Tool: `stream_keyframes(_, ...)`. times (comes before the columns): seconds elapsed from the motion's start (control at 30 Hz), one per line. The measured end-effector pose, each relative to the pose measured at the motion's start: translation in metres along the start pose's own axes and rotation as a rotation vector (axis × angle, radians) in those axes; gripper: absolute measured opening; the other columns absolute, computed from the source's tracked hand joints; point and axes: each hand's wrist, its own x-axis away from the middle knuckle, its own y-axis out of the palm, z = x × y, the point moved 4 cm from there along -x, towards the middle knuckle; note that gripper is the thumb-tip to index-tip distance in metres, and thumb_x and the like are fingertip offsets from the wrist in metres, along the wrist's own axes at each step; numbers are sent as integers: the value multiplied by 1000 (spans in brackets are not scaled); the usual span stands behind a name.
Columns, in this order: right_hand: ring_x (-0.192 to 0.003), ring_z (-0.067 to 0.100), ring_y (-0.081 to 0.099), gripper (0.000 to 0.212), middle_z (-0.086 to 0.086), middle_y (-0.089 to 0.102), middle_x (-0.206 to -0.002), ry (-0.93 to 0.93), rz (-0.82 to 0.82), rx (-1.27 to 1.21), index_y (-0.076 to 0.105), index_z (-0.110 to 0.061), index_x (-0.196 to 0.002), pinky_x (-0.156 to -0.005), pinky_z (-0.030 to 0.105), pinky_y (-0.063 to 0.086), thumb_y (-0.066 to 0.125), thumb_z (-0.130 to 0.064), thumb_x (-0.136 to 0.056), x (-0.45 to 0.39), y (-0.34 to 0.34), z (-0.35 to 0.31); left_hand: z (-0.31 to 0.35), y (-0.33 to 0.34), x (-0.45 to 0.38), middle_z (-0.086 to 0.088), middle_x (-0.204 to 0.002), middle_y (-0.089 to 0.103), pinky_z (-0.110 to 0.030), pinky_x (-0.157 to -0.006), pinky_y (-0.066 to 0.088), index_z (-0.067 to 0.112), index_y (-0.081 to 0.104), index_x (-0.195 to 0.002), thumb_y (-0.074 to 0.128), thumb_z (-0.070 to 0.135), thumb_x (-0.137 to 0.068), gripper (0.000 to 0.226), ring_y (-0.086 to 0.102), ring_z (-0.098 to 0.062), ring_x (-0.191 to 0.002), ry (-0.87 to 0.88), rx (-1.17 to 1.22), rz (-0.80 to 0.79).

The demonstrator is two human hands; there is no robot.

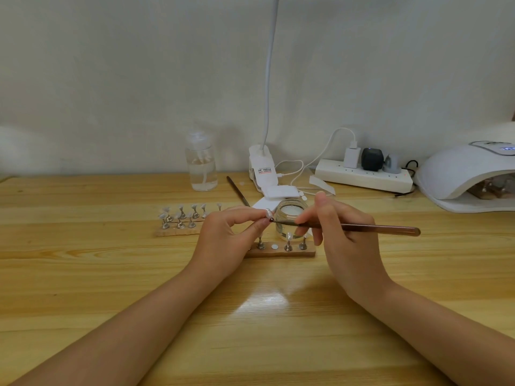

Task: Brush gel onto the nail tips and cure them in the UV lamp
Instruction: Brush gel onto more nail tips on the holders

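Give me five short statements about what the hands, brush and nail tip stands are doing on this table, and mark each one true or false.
1. The right hand holds a brush whose tip meets a nail tip pinched in the left hand. True.
2. The UV lamp stands at the left end of the table. False: it stands at the far right.
3. A spare brush lies on the table behind the hands. True.
4. The near wooden stand has every spot filled. False: one bare round spot shows between its metal holders.
5. The clear pump bottle lies on its side. False: it stands upright near the wall.
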Motion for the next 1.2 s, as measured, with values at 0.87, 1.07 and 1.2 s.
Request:
stream_keyframes(0.87,-58,-4,57,35,-9,63,-57,-51,48,29,67,-14,-69,-60,7,42,46,-28,-93,-1,-3,1,-1,1,1,21,-82,66,-8,-78,45,26,70,-90,69,14,-76,19,62,4,-87,15,-1,-16)
stream_keyframes(1.07,-55,-4,57,35,-10,63,-57,-17,7,14,68,-13,-69,-59,7,41,43,-33,-84,1,1,1,0,1,1,10,-83,69,-20,-84,48,18,72,-94,69,11,-78,18,63,-6,-89,-3,-13,-18)
stream_keyframes(1.2,-48,-1,55,39,-10,62,-52,1,32,-14,66,-13,-62,-52,9,40,44,-34,-88,1,-2,1,1,1,1,13,-81,68,-14,-83,45,22,71,-92,69,9,-78,19,62,-4,-88,-6,0,-9)
